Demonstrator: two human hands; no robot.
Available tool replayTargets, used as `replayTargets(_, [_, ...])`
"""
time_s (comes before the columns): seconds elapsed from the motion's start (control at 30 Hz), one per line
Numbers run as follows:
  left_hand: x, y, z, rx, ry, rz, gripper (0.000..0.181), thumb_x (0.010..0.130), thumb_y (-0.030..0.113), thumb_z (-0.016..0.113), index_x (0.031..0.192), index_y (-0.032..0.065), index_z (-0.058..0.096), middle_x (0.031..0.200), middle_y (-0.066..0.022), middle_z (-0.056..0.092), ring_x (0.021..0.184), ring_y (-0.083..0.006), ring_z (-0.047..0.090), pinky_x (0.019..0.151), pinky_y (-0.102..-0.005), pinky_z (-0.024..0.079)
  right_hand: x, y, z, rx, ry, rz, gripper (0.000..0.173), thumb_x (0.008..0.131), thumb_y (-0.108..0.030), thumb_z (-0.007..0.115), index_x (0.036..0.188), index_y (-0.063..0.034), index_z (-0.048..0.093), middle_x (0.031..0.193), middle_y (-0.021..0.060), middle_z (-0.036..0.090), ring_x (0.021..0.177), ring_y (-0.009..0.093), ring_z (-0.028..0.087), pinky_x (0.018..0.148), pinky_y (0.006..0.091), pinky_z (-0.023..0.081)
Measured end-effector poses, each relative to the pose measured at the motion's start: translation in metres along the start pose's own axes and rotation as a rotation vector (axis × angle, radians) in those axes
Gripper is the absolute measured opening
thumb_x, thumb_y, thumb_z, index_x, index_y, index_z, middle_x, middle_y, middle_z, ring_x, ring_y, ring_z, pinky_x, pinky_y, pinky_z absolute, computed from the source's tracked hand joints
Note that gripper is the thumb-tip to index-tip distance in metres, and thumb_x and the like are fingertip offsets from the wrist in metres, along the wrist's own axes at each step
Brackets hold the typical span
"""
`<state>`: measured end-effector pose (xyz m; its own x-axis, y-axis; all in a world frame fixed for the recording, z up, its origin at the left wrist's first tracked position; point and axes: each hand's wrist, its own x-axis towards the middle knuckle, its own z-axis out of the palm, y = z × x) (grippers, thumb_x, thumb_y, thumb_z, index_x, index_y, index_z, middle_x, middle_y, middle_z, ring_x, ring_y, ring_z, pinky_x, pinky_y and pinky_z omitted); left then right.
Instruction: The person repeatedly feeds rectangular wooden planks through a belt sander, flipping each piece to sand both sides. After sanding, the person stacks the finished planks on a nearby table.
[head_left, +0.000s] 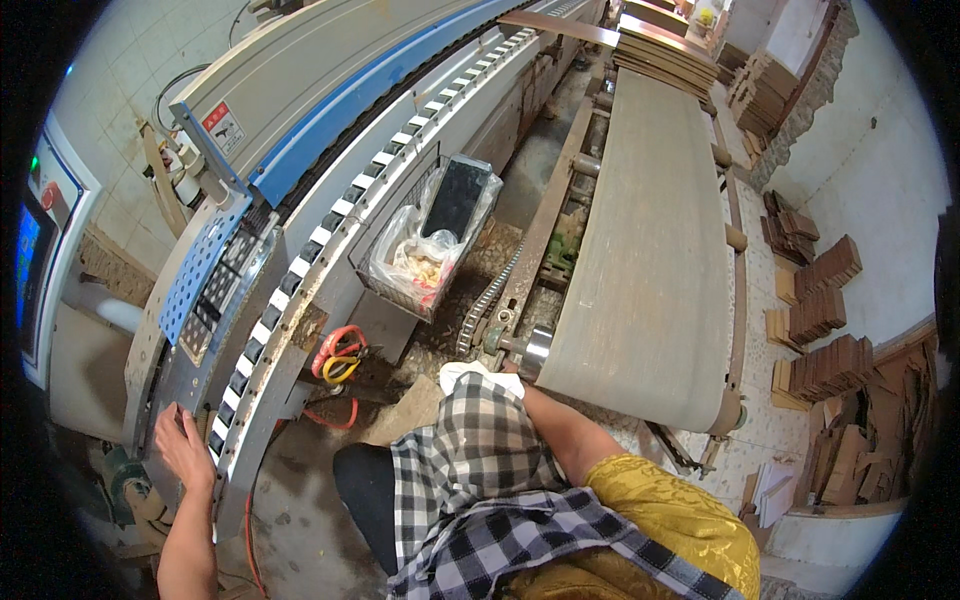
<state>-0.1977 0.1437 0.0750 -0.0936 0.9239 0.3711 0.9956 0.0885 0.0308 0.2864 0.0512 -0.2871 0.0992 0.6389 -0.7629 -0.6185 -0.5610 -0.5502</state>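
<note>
My left hand (182, 444) is at the near end of the edge-banding machine's bed (169, 379), beside the line of black and white conveyor rollers (253, 349). Its fingers are bent and a little apart, with nothing visible in them. My right forearm (574, 435) reaches down beside my checked apron (487, 420). Most of my right hand is hidden behind the apron and a white cloth (480, 373), so its grip does not show. Close to it is the metal end roller (536, 352) of a wide belt conveyor (645, 247).
A wire basket (394, 296) on the machine's side holds plastic bags and a dark, flat rectangular thing (455, 196). Below hang orange-handled and yellow-handled tools (339, 356). Boards (666, 52) are stacked at the belt's far end. Brown panel stacks (817, 315) stand along the right wall. A control screen (30, 277) is at left.
</note>
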Motion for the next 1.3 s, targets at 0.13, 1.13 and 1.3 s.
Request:
replayTargets(0.13, [0.001,0.0026,-0.0007,-0.005,-0.007,-0.003,0.031,0.09,0.025,0.042,0.113,0.0061,0.048,0.115,-0.0137,0.047,0.106,-0.0319,0.043,0.09,-0.0403,0.033,0.0002,0.0007,0.0,0.005,-0.002,0.001,0.044,0.09,-0.038,0.04,0.121,-0.0071,0.044,0.114,0.0085,0.05,0.092,0.021,0.052,0.067,0.0357,0.044])
replayTargets(1.13, [0.0009,0.0,0.0007,-0.004,-0.005,0.012,0.03,0.09,0.026,0.042,0.112,0.0055,0.047,0.113,-0.0133,0.047,0.106,-0.0311,0.042,0.089,-0.0398,0.033,-0.0053,0.0006,-0.0001,0.007,0.003,-0.001,0.044,0.09,-0.038,0.04,0.12,-0.0073,0.045,0.112,0.0085,0.051,0.092,0.021,0.052,0.068,0.0353,0.044])
replayTargets(1.3, [0.0008,0.0004,0.0006,0.018,-0.007,0.008,0.031,0.09,0.026,0.041,0.112,0.0057,0.047,0.113,-0.0135,0.047,0.106,-0.0313,0.042,0.09,-0.04,0.032,-0.0042,-0.0002,-0.0003,0.008,0.001,-0.003,0.043,0.09,-0.038,0.04,0.12,-0.0073,0.045,0.111,0.0084,0.052,0.092,0.021,0.052,0.068,0.0353,0.044])
